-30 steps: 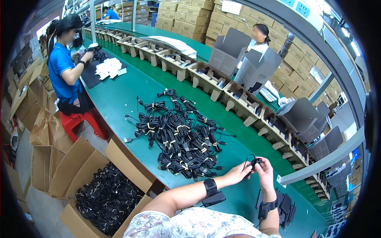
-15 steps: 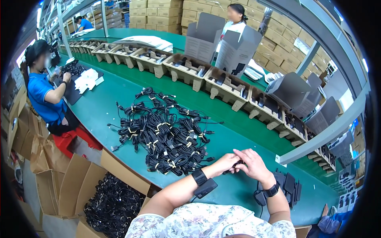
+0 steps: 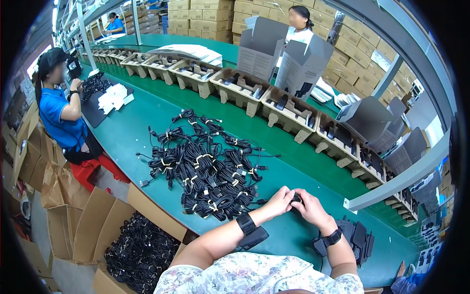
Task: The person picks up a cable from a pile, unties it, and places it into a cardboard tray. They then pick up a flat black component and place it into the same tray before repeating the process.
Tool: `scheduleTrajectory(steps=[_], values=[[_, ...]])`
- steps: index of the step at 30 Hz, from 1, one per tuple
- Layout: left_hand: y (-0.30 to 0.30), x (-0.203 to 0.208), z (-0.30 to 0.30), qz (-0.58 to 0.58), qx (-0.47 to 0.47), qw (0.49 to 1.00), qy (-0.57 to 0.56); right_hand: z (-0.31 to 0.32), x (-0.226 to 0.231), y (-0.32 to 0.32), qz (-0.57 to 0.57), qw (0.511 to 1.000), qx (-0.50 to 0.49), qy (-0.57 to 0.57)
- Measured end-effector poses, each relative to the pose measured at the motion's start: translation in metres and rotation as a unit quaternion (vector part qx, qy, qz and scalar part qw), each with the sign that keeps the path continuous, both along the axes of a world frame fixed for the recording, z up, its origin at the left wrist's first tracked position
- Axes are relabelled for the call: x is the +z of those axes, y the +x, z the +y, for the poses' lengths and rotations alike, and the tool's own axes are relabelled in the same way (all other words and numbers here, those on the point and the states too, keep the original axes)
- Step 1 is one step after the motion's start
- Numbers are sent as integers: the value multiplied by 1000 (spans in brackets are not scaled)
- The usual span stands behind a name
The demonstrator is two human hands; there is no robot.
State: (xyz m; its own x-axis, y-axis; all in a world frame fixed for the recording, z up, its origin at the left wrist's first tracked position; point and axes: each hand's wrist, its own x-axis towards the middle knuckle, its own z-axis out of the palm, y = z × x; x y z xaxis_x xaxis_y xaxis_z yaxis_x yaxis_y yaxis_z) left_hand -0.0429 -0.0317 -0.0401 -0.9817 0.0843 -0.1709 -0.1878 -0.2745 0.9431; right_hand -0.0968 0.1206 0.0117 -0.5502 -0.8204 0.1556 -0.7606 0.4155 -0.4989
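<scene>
Between my two hands, above the green table, is a small black cable bundle (image 3: 295, 198), mostly covered by my fingers. My left hand (image 3: 278, 203) closes on its left side, thumb and fingers pinched together. My right hand (image 3: 312, 210) grips it from the right with bent fingers. Just left of my hands lies a large pile of black cables (image 3: 210, 171), coiled and tied with pale bands. Several flat black devices (image 3: 360, 240) rest on the table beside my right forearm. Each wrist wears a black strap with a small box.
Brown molded trays (image 3: 289, 110) holding black parts run in a row along the far side. A grey metal post (image 3: 387, 188) rises at right. An open carton of black cables (image 3: 139, 250) stands below the table edge at left. A co-worker in blue (image 3: 61, 115) works farther left.
My right hand's fingers, stretched over the left hand before, are now bent around the cable bundle. The whole view has shifted slightly. The co-worker at left has raised a hand.
</scene>
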Motion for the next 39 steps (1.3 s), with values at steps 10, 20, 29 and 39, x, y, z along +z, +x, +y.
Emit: scheduleTrajectory(steps=[10, 20, 29, 39], values=[[-9, -10, -1, 59, 137, 988, 36, -9, 9, -4, 167, 985, 0, -35], [-8, -19, 2, 129, 121, 971, -159, -9, 94, -107, 336, 922, -175, -76], [-7, -19, 6, 136, 97, 972, -168, -12, 106, -234, 446, 843, -292, 73], [-2, -27, 5, 159, 135, 942, -262, -58, 39, -296, 524, 778, -252, 241]])
